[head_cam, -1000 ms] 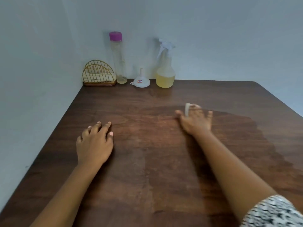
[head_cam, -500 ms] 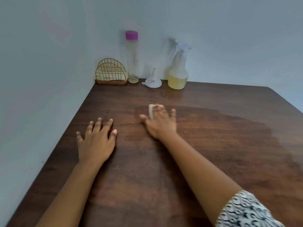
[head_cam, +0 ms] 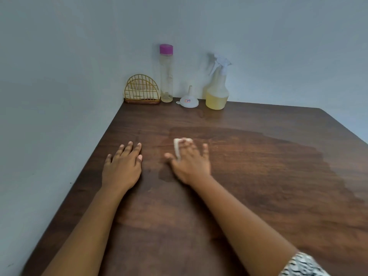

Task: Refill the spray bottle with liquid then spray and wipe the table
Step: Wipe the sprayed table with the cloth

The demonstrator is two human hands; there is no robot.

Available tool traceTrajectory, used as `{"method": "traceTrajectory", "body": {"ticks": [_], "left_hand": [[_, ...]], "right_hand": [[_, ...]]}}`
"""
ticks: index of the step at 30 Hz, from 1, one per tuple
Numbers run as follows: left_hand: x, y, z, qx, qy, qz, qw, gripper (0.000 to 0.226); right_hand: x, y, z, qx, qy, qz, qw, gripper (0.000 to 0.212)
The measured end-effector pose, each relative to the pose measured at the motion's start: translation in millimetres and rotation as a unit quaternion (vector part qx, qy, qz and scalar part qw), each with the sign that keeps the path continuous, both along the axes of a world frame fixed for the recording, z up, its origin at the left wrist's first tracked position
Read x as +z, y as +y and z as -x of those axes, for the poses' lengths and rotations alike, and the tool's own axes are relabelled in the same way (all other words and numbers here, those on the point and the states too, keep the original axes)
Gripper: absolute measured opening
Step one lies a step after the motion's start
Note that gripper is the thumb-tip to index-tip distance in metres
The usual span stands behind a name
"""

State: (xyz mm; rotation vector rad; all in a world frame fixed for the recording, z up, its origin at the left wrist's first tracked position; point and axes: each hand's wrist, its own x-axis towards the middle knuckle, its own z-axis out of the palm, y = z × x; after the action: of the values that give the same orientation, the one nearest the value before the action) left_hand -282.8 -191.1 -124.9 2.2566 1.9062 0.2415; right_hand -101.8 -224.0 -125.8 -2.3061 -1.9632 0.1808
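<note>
White cloth (head_cam: 177, 146) under right hand (head_cam: 192, 166).

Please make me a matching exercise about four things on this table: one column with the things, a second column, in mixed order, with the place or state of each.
Things
1. tall clear bottle with purple cap
2. small white plastic funnel
3. clear plastic spray bottle
4. small white cloth

Places or states
a. upside down on the brown wooden table
b. yellow liquid in its lower part
c. pressed under the right hand
d. almost empty, beside the gold wire holder

Pairs: 1-d, 2-a, 3-b, 4-c
</note>
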Motion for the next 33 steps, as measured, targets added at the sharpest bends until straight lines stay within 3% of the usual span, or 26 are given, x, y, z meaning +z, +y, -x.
{"method": "traceTrajectory", "body": {"ticks": [3,6,11,13,20,22,27,29,33], "left_hand": [[-0.3,-9.5,2.6,-0.007,0.008,0.004,1.0,0.051],[-0.4,-20.2,2.4,-0.004,0.009,0.003,1.0,0.051],[-4.1,-39.8,6.7,0.007,0.012,-0.005,1.0,0.052],[-5.6,-47.4,10.8,0.008,0.013,-0.009,1.0,0.052],[-5.2,-57.6,12.8,0.006,0.014,-0.012,1.0,0.052],[-4.6,-58.2,11.5,0.006,0.014,-0.013,1.0,0.051],[-6.4,-59.0,12.6,0.007,0.009,-0.014,1.0,0.052],[-6.3,-58.6,13.2,0.007,0.006,-0.014,1.0,0.052],[-5.2,-59.0,13.4,0.007,0.005,-0.013,1.0,0.051]], "right_hand": [[3.9,-27.2,-69.7,-0.12,-0.007,0.021,0.993,0.078],[7.4,-38.3,-76.9,-0.176,-0.014,0.043,0.983,0.081],[-1.0,-46.1,46.7,0.014,0.017,-0.004,1.0,0.08],[-1.9,-60.1,57.1,0.044,0.023,-0.005,0.999,0.079],[1.6,-109.1,-57.0,-0.135,-0.016,0.028,0.99,0.081],[2.9,-113.7,-36.1,-0.12,-0.024,0.02,0.992,0.083],[-1.7,-142.8,69.6,0.068,0.032,-0.005,0.997,0.096],[-2.8,-151.8,50.0,0.053,0.013,-0.006,0.999,0.096],[-0.9,-173.3,-35.0,-0.085,-0.028,0.017,0.996,0.084]]}}
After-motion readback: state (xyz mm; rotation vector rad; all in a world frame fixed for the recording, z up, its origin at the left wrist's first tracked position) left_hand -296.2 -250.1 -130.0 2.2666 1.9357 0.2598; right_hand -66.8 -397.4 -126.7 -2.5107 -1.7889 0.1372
